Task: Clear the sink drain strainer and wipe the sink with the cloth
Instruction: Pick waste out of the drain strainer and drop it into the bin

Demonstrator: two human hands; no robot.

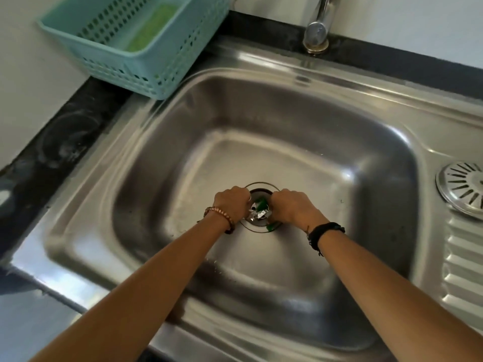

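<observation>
The steel sink [287, 121] has a round drain strainer [259, 215] in the middle of its floor, holding green leaf bits and silvery scraps. My left hand [231, 202] is curled on the strainer's left edge, and my right hand [292, 205] is curled on its right edge. Both hands' fingertips are hidden inside the drain. One green scrap [270, 227] lies on the drain's near rim. A green cloth or pad [151, 30] lies in the basket at the back left.
A teal perforated basket [146, 71] stands on the dark counter at the sink's back left corner. The chrome tap base [316, 33] rises behind the basin. A slotted round metal cover [462, 186] rests on the ribbed drainboard at right.
</observation>
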